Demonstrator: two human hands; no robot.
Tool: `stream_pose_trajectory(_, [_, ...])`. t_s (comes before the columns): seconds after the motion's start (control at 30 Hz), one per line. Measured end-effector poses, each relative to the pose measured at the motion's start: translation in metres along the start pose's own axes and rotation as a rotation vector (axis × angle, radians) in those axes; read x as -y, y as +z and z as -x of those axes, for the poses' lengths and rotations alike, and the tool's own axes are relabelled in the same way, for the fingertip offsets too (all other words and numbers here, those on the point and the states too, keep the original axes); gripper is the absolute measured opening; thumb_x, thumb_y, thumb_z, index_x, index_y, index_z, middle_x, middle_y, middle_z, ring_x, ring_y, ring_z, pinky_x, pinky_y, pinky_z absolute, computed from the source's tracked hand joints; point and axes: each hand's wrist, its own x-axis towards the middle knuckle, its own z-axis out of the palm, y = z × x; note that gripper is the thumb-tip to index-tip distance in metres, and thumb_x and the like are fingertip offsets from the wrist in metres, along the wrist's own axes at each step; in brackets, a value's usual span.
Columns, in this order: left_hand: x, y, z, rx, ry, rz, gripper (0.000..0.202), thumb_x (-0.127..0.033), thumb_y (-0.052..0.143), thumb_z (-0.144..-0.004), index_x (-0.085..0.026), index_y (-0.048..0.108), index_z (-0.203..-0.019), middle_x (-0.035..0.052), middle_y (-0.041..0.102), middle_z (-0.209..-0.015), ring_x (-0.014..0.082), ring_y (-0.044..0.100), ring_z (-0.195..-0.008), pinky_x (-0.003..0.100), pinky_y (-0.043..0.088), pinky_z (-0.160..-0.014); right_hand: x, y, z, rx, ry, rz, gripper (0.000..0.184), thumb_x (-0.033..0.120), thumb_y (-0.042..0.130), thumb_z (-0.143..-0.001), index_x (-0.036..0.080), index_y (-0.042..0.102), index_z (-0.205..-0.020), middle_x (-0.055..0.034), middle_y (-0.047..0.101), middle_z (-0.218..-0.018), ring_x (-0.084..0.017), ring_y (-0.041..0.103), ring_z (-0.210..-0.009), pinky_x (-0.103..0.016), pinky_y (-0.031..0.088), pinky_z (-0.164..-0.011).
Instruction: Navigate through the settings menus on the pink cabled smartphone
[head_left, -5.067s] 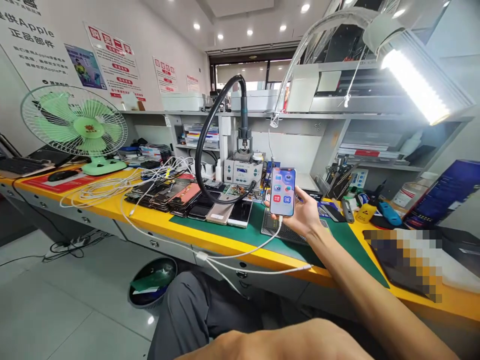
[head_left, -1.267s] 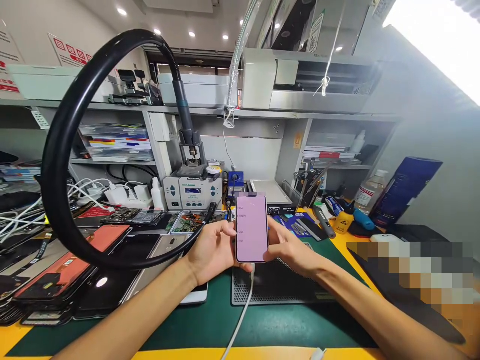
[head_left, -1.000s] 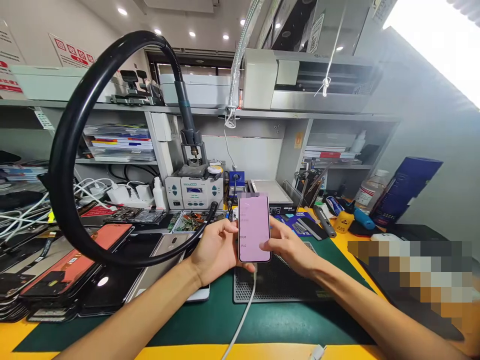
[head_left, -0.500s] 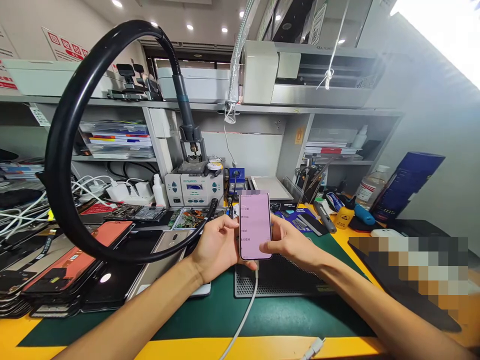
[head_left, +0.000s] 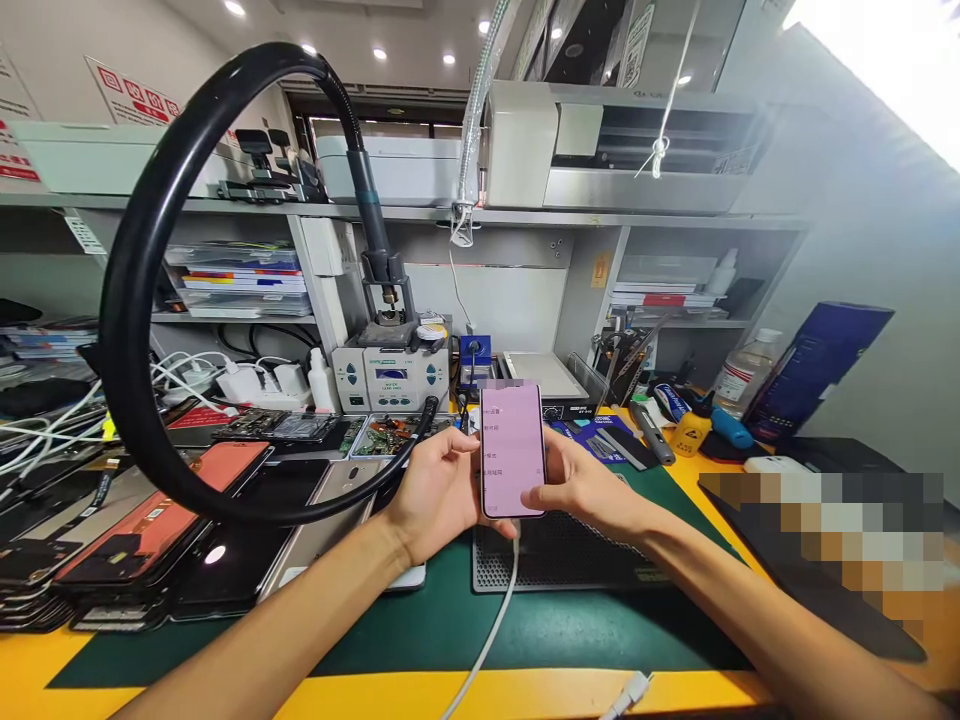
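Note:
A smartphone (head_left: pixel 512 440) with a lit pinkish screen and lines of text stands tilted toward me, above the work mat. My left hand (head_left: pixel 439 490) is closed around its left side and lower edge, some fingers hidden behind it. On the other side, my right hand (head_left: pixel 589 488) grips the right edge, its thumb resting on the lower right of the screen. A white cable (head_left: pixel 491 630) runs from the phone's bottom end down to the front of the bench. Below the hands lies a black perforated pad (head_left: pixel 517 572) on a green mat (head_left: pixel 600 635).
A black hose (head_left: pixel 124 270) arches at the left from a soldering station (head_left: pixel 390 380). Stacked phone parts (head_left: pixel 217 480) fill the left side. A yellow bottle (head_left: pixel 691 430) and a clear bottle (head_left: pixel 742 380) stand at right. A loose cable plug (head_left: pixel 631 692) lies in front.
The whole view has shifted slightly. The text on the screen sits a little higher. Both hands keep the same hold, and the right thumb stays at the lower right of the screen.

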Motion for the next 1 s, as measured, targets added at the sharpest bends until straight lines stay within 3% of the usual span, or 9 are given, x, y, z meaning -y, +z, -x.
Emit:
stream_pose_trajectory(0.1, [0.0, 0.0, 0.0, 0.006, 0.0, 0.007, 0.053, -0.035, 0.042, -0.091, -0.01, 0.065, -0.131, 0.0216, 0.067, -0.12, 0.0349, 0.065, -0.095, 0.048, 0.059, -0.064, -0.002, 0.0, -0.001, -0.073, -0.005, -0.023, 0.055, 0.014, 0.075, -0.071, 0.023, 0.063, -0.125, -0.0026, 0.076, -0.115, -0.021, 0.07, -0.098, -0.034, 0.053, -0.087])
stream_pose_trajectory(0.2, [-0.001, -0.001, -0.001, 0.022, -0.002, 0.028, 0.053, -0.035, 0.042, -0.091, -0.011, 0.064, -0.133, 0.0212, 0.067, -0.122, 0.035, 0.065, -0.095, 0.049, 0.059, -0.065, -0.005, 0.0, -0.004, -0.115, 0.013, -0.132, 0.041, 0.034, 0.073, -0.083, 0.021, 0.068, -0.122, -0.0067, 0.077, -0.117, -0.024, 0.071, -0.101, -0.038, 0.054, -0.09])
stream_pose_trajectory(0.3, [0.0, -0.001, -0.001, 0.031, -0.009, 0.036, 0.053, -0.035, 0.041, -0.092, -0.011, 0.063, -0.134, 0.0215, 0.067, -0.122, 0.0344, 0.066, -0.094, 0.049, 0.06, -0.065, -0.008, -0.001, -0.007, -0.085, 0.021, -0.212, 0.042, 0.048, 0.063, -0.094, 0.021, 0.069, -0.125, -0.0095, 0.077, -0.122, -0.027, 0.071, -0.108, -0.041, 0.055, -0.093])
stream_pose_trajectory(0.47, [-0.001, 0.002, -0.001, -0.014, -0.02, 0.013, 0.051, -0.038, 0.039, -0.098, -0.011, 0.062, -0.135, 0.0216, 0.068, -0.117, 0.0345, 0.068, -0.092, 0.051, 0.06, -0.065, -0.006, -0.001, -0.009, -0.076, 0.037, -0.233, 0.045, 0.056, 0.056, -0.097, 0.023, 0.071, -0.123, -0.0093, 0.075, -0.127, -0.027, 0.069, -0.113, -0.043, 0.053, -0.098])
stream_pose_trajectory(0.53, [-0.002, 0.003, 0.0, -0.036, -0.02, 0.011, 0.05, -0.041, 0.039, -0.1, -0.013, 0.062, -0.135, 0.0207, 0.068, -0.117, 0.0344, 0.068, -0.092, 0.05, 0.06, -0.063, -0.004, -0.001, -0.007, -0.078, 0.037, -0.184, 0.042, 0.051, 0.065, -0.091, 0.022, 0.07, -0.121, -0.0089, 0.077, -0.121, -0.027, 0.071, -0.105, -0.042, 0.054, -0.093])
stream_pose_trajectory(0.6, [-0.003, 0.004, 0.001, -0.052, -0.023, 0.012, 0.051, -0.045, 0.039, -0.102, -0.013, 0.063, -0.133, 0.0203, 0.068, -0.119, 0.0343, 0.069, -0.092, 0.049, 0.06, -0.062, -0.001, -0.001, -0.004, -0.066, 0.022, -0.098, 0.044, 0.035, 0.077, -0.079, 0.021, 0.068, -0.12, -0.0066, 0.078, -0.114, -0.024, 0.071, -0.097, -0.039, 0.053, -0.088])
stream_pose_trajectory(0.7, [-0.004, 0.006, 0.002, -0.068, -0.032, 0.018, 0.054, -0.051, 0.039, -0.103, -0.013, 0.064, -0.131, 0.0206, 0.068, -0.119, 0.0347, 0.069, -0.094, 0.049, 0.061, -0.063, 0.002, -0.001, -0.001, -0.039, 0.007, 0.006, 0.055, 0.016, 0.079, -0.068, 0.021, 0.065, -0.121, -0.004, 0.077, -0.11, -0.022, 0.069, -0.096, -0.037, 0.052, -0.088])
stream_pose_trajectory(0.8, [-0.004, 0.006, 0.003, -0.075, -0.036, 0.018, 0.056, -0.054, 0.039, -0.103, -0.013, 0.064, -0.132, 0.021, 0.068, -0.118, 0.0349, 0.069, -0.093, 0.051, 0.061, -0.063, 0.002, 0.0, -0.001, -0.068, 0.019, 0.016, 0.051, 0.017, 0.078, -0.069, 0.021, 0.066, -0.119, -0.0041, 0.076, -0.111, -0.021, 0.069, -0.097, -0.037, 0.051, -0.089])
stream_pose_trajectory(1.0, [-0.004, 0.006, 0.003, -0.058, -0.035, 0.011, 0.06, -0.055, 0.04, -0.102, -0.012, 0.061, -0.138, 0.022, 0.066, -0.121, 0.0369, 0.068, -0.097, 0.051, 0.061, -0.064, -0.001, 0.0, -0.005, -0.147, 0.07, -0.14, 0.039, 0.032, 0.077, -0.079, 0.021, 0.069, -0.115, -0.0064, 0.077, -0.111, -0.022, 0.071, -0.091, -0.037, 0.054, -0.082])
